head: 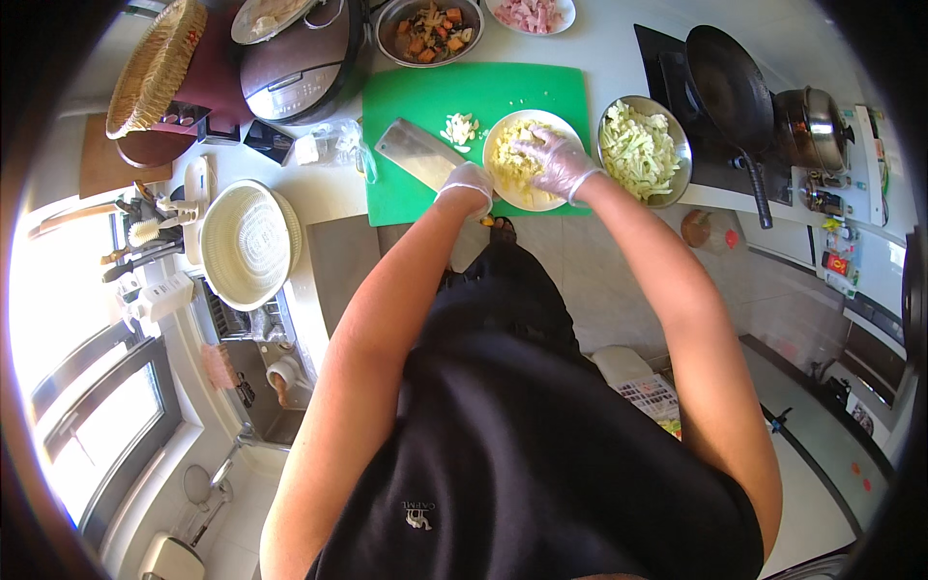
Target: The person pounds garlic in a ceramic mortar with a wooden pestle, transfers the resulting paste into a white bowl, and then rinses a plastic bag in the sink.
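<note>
My left hand [467, 187], in a clear plastic glove, is closed around the handle end of a cleaver [420, 155] at the near edge of a green cutting board [406, 87]. The wide blade lies on the board, pointing away to the left. My right hand [557, 161], gloved too, reaches into a white plate [535, 204] with its fingers spread. Its fingertips touch the finely chopped pale-yellow food [511, 161] there. Sliced white pieces, possibly garlic [460, 130], lie on the board between the blade and the plate.
Right of the board stands a metal bowl of cut cabbage [638, 148], then a wok [728, 90] on the cooktop. Behind are a bowl of mixed ingredients [433, 32] and a plate of cut raw meat [533, 14]. A cooker [304, 80] and a colander [250, 243] are left.
</note>
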`<state>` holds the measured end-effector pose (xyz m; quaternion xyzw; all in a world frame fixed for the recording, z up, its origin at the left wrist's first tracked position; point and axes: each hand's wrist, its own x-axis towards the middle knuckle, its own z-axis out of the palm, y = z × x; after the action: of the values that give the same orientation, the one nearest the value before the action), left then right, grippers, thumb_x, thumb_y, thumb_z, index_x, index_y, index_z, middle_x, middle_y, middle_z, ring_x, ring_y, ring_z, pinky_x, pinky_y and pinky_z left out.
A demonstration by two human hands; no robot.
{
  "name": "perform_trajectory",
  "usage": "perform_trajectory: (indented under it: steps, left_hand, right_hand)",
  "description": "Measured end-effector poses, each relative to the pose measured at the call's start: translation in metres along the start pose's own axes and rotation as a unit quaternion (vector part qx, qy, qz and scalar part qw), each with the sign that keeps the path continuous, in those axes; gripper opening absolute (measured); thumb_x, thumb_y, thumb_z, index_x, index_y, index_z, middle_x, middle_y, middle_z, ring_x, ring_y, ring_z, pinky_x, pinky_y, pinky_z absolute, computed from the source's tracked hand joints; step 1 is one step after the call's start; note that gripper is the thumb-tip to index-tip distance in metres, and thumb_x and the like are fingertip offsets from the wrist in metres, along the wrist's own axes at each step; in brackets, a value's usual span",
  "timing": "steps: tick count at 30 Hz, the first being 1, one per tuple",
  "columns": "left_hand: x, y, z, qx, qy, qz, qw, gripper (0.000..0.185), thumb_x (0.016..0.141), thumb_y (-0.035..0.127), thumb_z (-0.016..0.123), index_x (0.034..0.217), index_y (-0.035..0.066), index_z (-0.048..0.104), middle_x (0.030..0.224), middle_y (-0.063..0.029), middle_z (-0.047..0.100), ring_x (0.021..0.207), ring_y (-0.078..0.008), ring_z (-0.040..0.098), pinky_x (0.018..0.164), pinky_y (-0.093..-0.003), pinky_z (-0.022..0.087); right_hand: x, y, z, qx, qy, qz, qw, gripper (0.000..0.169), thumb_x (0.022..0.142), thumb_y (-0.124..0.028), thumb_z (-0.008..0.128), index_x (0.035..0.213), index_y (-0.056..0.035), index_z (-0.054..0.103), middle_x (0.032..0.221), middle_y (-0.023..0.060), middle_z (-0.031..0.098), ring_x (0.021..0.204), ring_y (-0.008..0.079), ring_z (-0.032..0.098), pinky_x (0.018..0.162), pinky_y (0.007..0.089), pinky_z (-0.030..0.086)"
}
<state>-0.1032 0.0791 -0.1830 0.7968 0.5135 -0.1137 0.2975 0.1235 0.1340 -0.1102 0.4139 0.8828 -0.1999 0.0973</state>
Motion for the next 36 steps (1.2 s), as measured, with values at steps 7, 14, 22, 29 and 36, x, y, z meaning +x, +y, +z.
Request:
perform_trajectory:
  steps: [7, 14, 22, 29, 36]
  left_hand:
    - [-0.006, 0.005, -0.007, -0.032, 0.012, -0.052, 0.998, 0.028, 0.090, 0.032, 0.073, 0.104, 0.008, 0.080, 0.107, -0.0171, 0.076, 0.101, -0.0353, 0.073, 0.086, -0.0404, 0.059]
    - [-0.009, 0.009, -0.010, -0.045, 0.009, -0.053, 0.998, 0.030, 0.089, 0.033, 0.074, 0.104, 0.008, 0.080, 0.107, -0.0181, 0.076, 0.101, -0.0362, 0.073, 0.087, -0.0414, 0.059]
    - [-0.002, 0.003, 0.000, -0.058, 0.020, -0.055, 0.997, 0.030, 0.088, 0.032, 0.076, 0.105, 0.007, 0.080, 0.109, -0.0193, 0.075, 0.103, -0.0371, 0.073, 0.087, -0.0418, 0.058]
    - [-0.003, 0.004, 0.006, -0.021, 0.036, -0.055, 0.998, 0.024, 0.093, 0.019, 0.060, 0.100, 0.008, 0.080, 0.102, -0.0160, 0.077, 0.098, -0.0327, 0.074, 0.086, -0.0397, 0.059]
    - [-0.003, 0.006, 0.003, -0.063, 0.007, -0.089, 0.994, 0.027, 0.091, 0.026, 0.072, 0.106, 0.006, 0.079, 0.109, -0.0206, 0.075, 0.104, -0.0369, 0.073, 0.088, -0.0409, 0.059]
  right_hand:
    - [-0.021, -0.005, -0.037, -0.190, -0.050, -0.057, 0.979, 0.079, 0.086, -0.025, 0.072, 0.158, -0.0361, 0.043, 0.163, 0.0165, 0.042, 0.142, 0.0345, 0.050, 0.115, 0.0450, 0.044]
    - [-0.002, 0.016, -0.014, -0.053, -0.061, 0.006, 0.997, 0.084, 0.083, -0.024, 0.074, 0.160, -0.0331, 0.041, 0.166, 0.0192, 0.033, 0.143, 0.0402, 0.046, 0.117, 0.0453, 0.042]
    - [-0.009, -0.022, 0.043, 0.044, 0.126, 0.057, 0.989, 0.109, 0.066, -0.043, 0.087, 0.162, -0.0329, 0.036, 0.167, 0.0340, 0.013, 0.151, 0.0545, 0.027, 0.124, 0.0544, 0.030]
    - [0.006, -0.015, 0.054, -0.018, 0.180, 0.039, 0.983, 0.061, 0.074, -0.030, 0.081, 0.133, -0.0342, 0.068, 0.153, 0.0228, 0.048, 0.132, 0.0486, 0.052, 0.105, 0.0531, 0.049]
    - [0.011, -0.018, 0.040, 0.021, 0.107, 0.112, 0.988, 0.036, 0.090, -0.025, 0.063, 0.124, -0.0287, 0.073, 0.141, 0.0115, 0.061, 0.111, 0.0337, 0.069, 0.090, 0.0479, 0.057]
